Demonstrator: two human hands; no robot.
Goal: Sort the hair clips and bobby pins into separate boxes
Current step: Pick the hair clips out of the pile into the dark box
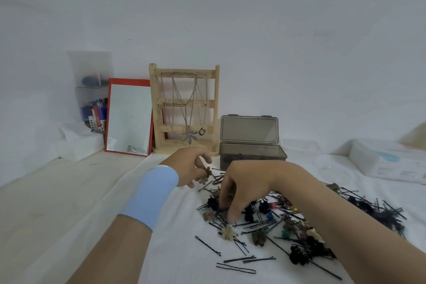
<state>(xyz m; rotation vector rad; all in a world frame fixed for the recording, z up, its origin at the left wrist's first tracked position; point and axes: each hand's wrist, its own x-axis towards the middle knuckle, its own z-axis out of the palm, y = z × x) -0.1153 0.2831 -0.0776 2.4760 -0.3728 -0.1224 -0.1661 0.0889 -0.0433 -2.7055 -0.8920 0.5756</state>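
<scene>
Left hand (192,166) pinches flower-shaped clip (205,175) (matte beige).

No text, label, brand or number can be read anywhere. The white box (396,163) near the tabletop's far right edge carries a blue mark and faint grey lines of print, too blurred to make out. The coloured packets (95,115) in the clear container at the far left show printing, also illegible.
</scene>
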